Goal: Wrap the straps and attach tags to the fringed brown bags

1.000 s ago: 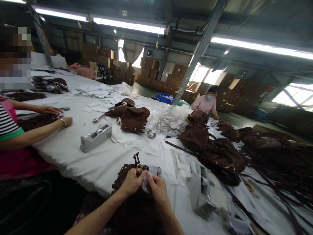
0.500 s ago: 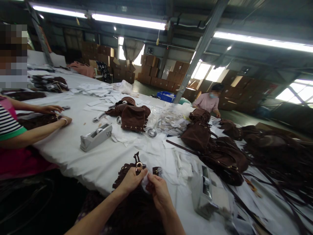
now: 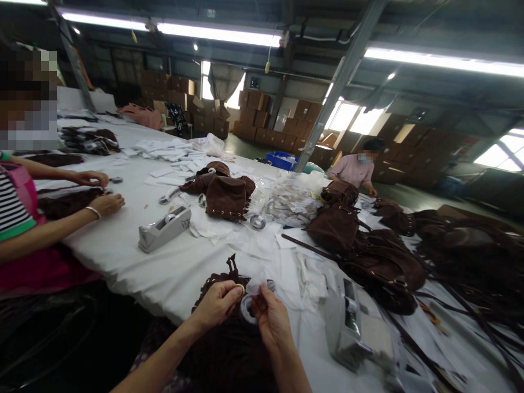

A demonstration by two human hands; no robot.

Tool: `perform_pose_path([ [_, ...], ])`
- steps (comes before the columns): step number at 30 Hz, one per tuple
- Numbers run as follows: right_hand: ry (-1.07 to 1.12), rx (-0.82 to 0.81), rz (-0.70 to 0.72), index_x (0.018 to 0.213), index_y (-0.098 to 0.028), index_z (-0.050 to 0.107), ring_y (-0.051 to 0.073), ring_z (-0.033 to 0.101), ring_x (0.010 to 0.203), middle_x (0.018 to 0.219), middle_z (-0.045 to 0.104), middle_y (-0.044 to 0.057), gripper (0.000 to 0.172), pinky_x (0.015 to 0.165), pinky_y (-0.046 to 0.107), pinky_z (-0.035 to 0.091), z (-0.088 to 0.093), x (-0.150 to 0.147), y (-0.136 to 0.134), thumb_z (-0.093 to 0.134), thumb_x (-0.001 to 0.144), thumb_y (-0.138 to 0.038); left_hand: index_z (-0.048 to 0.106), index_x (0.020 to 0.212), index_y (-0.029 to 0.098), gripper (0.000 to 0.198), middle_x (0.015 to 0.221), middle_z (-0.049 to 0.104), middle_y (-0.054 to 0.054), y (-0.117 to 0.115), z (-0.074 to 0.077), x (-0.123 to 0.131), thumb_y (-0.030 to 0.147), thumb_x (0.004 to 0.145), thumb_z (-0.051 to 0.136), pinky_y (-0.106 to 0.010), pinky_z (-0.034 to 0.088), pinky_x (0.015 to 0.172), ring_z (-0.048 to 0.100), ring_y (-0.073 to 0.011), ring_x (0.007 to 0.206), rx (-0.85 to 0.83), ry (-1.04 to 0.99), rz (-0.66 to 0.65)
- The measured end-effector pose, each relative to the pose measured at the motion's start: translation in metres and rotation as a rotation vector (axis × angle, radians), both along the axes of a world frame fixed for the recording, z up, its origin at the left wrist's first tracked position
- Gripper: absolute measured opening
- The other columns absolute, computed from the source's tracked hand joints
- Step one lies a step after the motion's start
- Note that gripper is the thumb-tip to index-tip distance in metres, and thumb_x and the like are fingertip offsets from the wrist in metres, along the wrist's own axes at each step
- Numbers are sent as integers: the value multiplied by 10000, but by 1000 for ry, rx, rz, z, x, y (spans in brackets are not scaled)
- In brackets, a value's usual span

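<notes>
A dark brown fringed bag (image 3: 229,341) lies in front of me at the table's near edge, its lower part in shadow. My left hand (image 3: 219,303) is closed in a pinch on a gold metal clasp (image 3: 240,286) at the top of the bag. My right hand (image 3: 270,314) is closed round a roll of clear film (image 3: 246,310), and a loose whitish piece of film (image 3: 257,283) stands up between the two hands. Above my left hand, a knotted brown cord (image 3: 232,265) sticks up from the bag.
Grey tape dispensers stand left (image 3: 164,228) and right (image 3: 347,322). Brown bags (image 3: 225,196) lie ahead, with more bags (image 3: 372,262) and straps on the right. White paper and clear film (image 3: 290,196) litter the table (image 3: 118,262). Co-workers sit left (image 3: 16,202) and far right (image 3: 352,172).
My right hand has turned and moved slightly away from my left, so the film roll now shows. The film stretches up between them. My left hand has stayed at the clasp, which is now more covered.
</notes>
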State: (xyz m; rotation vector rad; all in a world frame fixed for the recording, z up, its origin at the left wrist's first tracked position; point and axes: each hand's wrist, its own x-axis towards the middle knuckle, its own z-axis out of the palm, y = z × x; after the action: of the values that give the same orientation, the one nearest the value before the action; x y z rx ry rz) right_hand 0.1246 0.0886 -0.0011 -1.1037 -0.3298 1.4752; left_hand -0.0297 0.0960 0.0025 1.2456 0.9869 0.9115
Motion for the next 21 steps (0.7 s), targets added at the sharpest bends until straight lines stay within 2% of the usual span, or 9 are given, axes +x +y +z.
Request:
perform_pose_path([
  [8,3,24,28,731,-158,679,110,613,601,682,680,3,283,582,214,506,5,-8,-6,837,603,-354,482,619,187,433,416,444,56,-2,5,3,572,815,505,-205,212,312,332,-67,301,34,71,-47],
  [12,-45,64,34,733,-154,695,117,614,608,706,685,14,277,591,222,508,6,-14,-7,834,601,-354,495,632,184,418,427,460,51,2,3,4,560,815,489,-209,229,347,356,-73,331,21,87,-46],
  [18,-86,76,35,704,-159,689,107,610,600,691,685,8,288,592,209,508,8,-18,-4,827,599,-389,455,792,209,109,428,484,61,7,-5,1,302,803,400,-205,232,366,360,-97,356,-40,11,-33],
  [21,-86,75,59,713,-155,696,108,618,608,689,689,13,306,598,206,509,10,-19,-1,827,595,-404,386,905,229,130,462,502,81,10,-5,-3,241,776,399,-190,204,370,355,-94,361,-69,-74,-49],
])
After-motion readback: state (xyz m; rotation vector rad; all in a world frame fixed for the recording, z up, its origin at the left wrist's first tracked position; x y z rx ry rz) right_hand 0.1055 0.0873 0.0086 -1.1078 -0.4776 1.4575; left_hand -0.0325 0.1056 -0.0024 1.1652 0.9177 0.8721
